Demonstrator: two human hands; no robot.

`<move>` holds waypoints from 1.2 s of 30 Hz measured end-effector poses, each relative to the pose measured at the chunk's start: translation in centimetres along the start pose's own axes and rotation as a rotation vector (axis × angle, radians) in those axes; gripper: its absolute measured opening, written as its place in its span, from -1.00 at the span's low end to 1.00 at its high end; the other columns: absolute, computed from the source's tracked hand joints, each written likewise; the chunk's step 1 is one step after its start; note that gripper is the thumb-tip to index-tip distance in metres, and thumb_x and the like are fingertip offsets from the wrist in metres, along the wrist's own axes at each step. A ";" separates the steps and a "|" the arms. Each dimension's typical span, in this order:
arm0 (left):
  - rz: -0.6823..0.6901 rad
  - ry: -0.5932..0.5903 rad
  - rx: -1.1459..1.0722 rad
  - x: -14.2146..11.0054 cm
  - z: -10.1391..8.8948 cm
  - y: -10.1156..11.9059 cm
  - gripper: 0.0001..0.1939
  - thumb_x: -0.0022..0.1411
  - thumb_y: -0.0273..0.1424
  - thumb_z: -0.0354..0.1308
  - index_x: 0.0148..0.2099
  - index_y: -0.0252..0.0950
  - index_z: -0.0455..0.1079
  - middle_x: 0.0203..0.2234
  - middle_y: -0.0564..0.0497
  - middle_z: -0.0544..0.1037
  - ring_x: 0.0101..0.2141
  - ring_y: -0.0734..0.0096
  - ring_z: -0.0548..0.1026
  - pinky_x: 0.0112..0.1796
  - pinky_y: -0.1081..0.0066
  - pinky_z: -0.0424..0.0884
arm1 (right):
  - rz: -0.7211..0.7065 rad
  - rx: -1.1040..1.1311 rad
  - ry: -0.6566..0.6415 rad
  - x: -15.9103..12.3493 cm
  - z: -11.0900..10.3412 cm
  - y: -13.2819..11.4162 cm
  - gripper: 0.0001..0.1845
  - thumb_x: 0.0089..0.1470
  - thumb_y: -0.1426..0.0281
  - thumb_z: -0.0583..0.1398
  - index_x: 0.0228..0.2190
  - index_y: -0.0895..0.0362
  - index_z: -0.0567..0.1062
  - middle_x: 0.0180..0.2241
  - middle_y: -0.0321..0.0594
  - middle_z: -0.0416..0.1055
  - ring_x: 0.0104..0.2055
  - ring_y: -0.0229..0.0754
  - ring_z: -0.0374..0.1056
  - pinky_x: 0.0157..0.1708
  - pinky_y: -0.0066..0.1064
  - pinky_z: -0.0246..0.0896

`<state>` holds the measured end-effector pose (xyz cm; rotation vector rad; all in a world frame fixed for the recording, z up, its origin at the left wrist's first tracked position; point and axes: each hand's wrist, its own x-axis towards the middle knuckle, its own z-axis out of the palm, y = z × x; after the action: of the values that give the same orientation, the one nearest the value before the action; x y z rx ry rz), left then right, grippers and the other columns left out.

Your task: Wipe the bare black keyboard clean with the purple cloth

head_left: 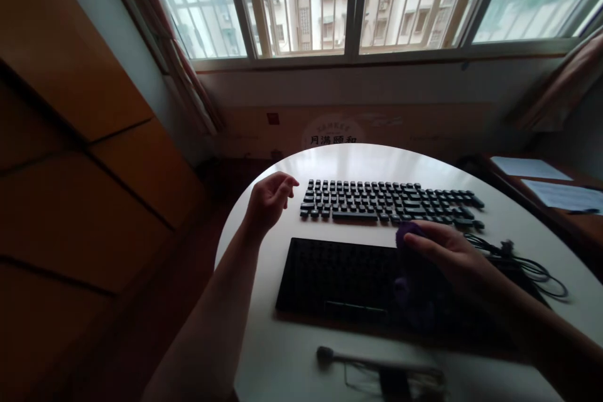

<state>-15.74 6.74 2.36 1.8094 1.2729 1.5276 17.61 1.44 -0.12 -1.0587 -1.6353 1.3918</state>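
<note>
My left hand [271, 202] is closed, its fingers curled, just left of the laid-out keycaps; anything inside it is hidden. In my right hand [450, 248], a purple cloth [409, 233] is pinched between thumb and fingers and hangs over the keyboard base. Black keycaps [358, 201] stand in rows on the white table, arranged like a full keyboard. Nearer to me lies the black keyboard base [339, 276], with its keycaps off; my right hand and forearm cover part of its right side.
The round white table [264, 326] has a curved far edge. A coiled black cable [532, 267] lies at right. Close to me are a blurred brush [325, 355] and other small tools. Papers [560, 195] rest on a side table beyond the right edge.
</note>
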 end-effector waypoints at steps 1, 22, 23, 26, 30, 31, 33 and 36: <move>-0.016 -0.018 0.051 0.2 -0.6 -0.4 -0.66 0.31 -0.12 0.16 -0.30 -0.32 0.49 -0.56 0.10 0.41 -0.63 0.58 0.30 -0.58 0.51 0.20 | -0.048 -0.131 -0.022 0.3 0.1 -0.4 -0.61 0.14 0.02 0.28 -0.36 0.11 0.56 -0.49 -0.24 0.40 -0.48 -0.20 0.30 -0.53 -0.42 0.21; -0.724 -0.977 0.273 -0.3 -3.7 -3.6 -0.58 -0.02 -0.06 0.40 -0.26 -0.28 0.51 -0.51 0.04 0.55 -0.53 0.43 0.49 -0.64 0.55 0.16 | -0.542 -0.943 -0.255 9.0 12.8 0.5 -0.87 0.21 0.34 0.26 -0.34 0.10 0.62 -0.34 -0.20 0.50 -0.28 -0.15 0.40 -0.31 -0.38 0.15; -0.739 -0.990 0.267 -0.3 -3.6 -3.7 -0.59 -0.02 -0.08 0.41 -0.24 -0.27 0.51 -0.50 0.04 0.57 -0.52 0.43 0.51 -0.64 0.56 0.17 | -0.566 -0.934 -0.281 8.9 12.7 0.6 -0.86 0.22 0.33 0.25 -0.31 0.09 0.62 -0.33 -0.19 0.50 -0.25 -0.14 0.39 -0.26 -0.37 0.17; -0.771 -1.008 0.255 -0.3 -3.4 -3.9 -0.60 -0.03 -0.15 0.41 -0.19 -0.25 0.50 -0.50 0.07 0.57 -0.52 0.45 0.52 -0.63 0.58 0.18 | -0.618 -0.913 -0.329 8.8 12.3 0.7 -0.83 0.25 0.32 0.23 -0.19 0.07 0.63 -0.29 -0.17 0.48 -0.20 -0.11 0.37 -0.16 -0.32 0.19; -0.797 -1.007 0.231 -0.4 -3.3 -4.1 -0.63 -0.01 -0.19 0.40 -0.19 -0.25 0.48 -0.51 0.08 0.56 -0.52 0.46 0.52 -0.61 0.59 0.21 | -0.699 -0.913 -0.375 9.1 11.9 0.7 -0.81 0.27 0.39 0.20 -0.17 0.04 0.64 -0.32 -0.19 0.44 -0.26 -0.13 0.31 -0.21 -0.32 0.17; -0.804 -1.010 0.221 -0.4 -3.3 -4.1 -0.63 -0.01 -0.20 0.40 -0.19 -0.26 0.48 -0.50 0.08 0.56 -0.53 0.46 0.52 -0.61 0.58 0.23 | -0.728 -0.913 -0.389 9.2 11.9 0.7 -0.80 0.26 0.41 0.20 -0.17 0.03 0.64 -0.33 -0.19 0.43 -0.28 -0.14 0.30 -0.23 -0.33 0.16; -0.816 -1.017 0.196 -0.5 -3.3 -4.2 -0.62 -0.02 -0.19 0.41 -0.18 -0.26 0.48 -0.49 0.08 0.57 -0.53 0.46 0.52 -0.60 0.58 0.25 | -0.782 -0.898 -0.420 9.4 11.8 0.7 -0.80 0.25 0.44 0.20 -0.17 0.03 0.63 -0.31 -0.19 0.44 -0.29 -0.15 0.29 -0.25 -0.34 0.15; -0.822 -1.023 0.164 -0.6 -3.3 -4.4 -0.61 -0.02 -0.18 0.42 -0.18 -0.26 0.48 -0.49 0.08 0.57 -0.53 0.46 0.52 -0.61 0.58 0.24 | -0.809 -0.849 -0.455 9.6 11.9 0.8 -0.80 0.22 0.48 0.22 -0.19 0.03 0.63 -0.27 -0.20 0.47 -0.28 -0.16 0.31 -0.23 -0.34 0.15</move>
<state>-20.42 7.62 -0.53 1.4665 1.2979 0.0107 3.05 5.73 -2.50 -0.3413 -2.6884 0.3764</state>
